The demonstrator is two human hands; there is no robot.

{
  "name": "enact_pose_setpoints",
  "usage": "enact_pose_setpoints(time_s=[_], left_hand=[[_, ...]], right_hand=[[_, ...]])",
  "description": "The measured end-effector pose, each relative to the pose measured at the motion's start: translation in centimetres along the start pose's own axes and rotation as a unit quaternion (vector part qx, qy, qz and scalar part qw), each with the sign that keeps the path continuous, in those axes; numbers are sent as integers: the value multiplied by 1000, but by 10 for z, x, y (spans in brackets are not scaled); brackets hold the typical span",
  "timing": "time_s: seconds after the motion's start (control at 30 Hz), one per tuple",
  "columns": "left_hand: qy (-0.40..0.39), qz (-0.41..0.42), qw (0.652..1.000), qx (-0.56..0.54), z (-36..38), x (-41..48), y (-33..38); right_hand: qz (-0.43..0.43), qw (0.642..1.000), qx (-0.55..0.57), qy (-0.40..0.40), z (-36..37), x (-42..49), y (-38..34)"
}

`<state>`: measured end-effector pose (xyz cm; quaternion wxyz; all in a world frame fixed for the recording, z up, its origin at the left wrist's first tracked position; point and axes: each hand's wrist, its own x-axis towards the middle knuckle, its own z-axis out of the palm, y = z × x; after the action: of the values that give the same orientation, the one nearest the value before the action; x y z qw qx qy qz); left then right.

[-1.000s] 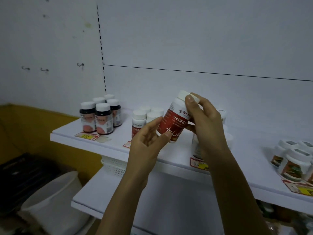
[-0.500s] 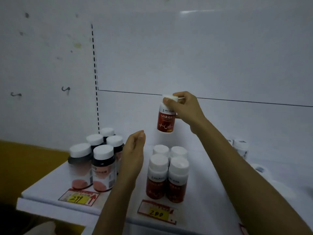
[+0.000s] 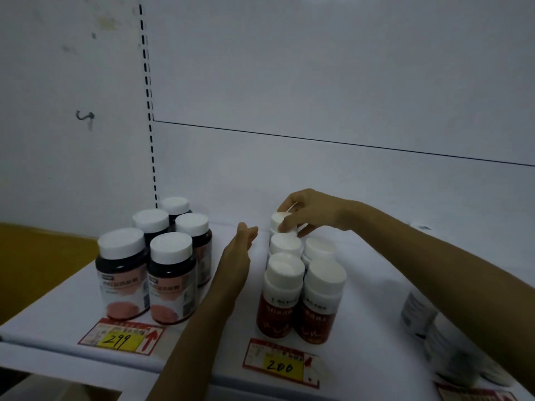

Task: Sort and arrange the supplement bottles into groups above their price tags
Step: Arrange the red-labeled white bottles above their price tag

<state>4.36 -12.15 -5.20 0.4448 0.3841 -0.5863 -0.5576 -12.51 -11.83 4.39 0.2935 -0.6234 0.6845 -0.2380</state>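
Several red-labelled, white-capped supplement bottles [image 3: 298, 296] stand in two rows above the price tag marked 200 [image 3: 282, 363]. My right hand [image 3: 309, 211] grips the white cap of the rearmost red bottle [image 3: 278, 221], which stands at the back of the left row. My left hand [image 3: 238, 250] hovers flat and open between this group and the dark bottles, holding nothing. Several dark, white-capped bottles [image 3: 147, 270] are grouped above the tag marked 299 [image 3: 120, 338].
All bottles rest on a white shelf [image 3: 225, 351] backed by a white panel. More white bottles [image 3: 434, 337] lie blurred at the right under my right forearm, near another price tag [image 3: 474, 395]. A yellow wall strip shows at far left.
My right hand has brought the red bottle down from mid-air onto the shelf behind the red group. My head has come closer to the shelf. The left hand stays open beside the group.
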Motion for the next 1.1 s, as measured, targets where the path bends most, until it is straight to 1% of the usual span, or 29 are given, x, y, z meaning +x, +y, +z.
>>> enact_pose_setpoints(time_s=[0.13,0.23,0.47,0.63,0.77,0.9,1.03,1.1], left_hand=[[-32,-14,999,16,3,0,-3],[-63,-21,997,41,6,1,-10],[-95,-5,993,73,7,-7,-15],[-80,9,994,79,9,-11,-15],[-77,16,993,91,6,-9,-12],[-24,25,989,147,6,-6,9],[-1,81,977,196,11,-10,51],[5,125,961,245,22,-15,73]], right_hand=[[-3,999,-15,-32,-1,-4,2],[-8,999,-14,-36,-2,-7,3],[-8,999,-13,-30,-5,-9,9],[2,999,-8,-35,-3,-11,11],[-11,1000,-5,-24,-2,-13,9],[-31,999,-21,14,-9,-22,4],[-62,995,-24,72,-28,-49,4],[-75,991,-36,102,-41,-69,8]])
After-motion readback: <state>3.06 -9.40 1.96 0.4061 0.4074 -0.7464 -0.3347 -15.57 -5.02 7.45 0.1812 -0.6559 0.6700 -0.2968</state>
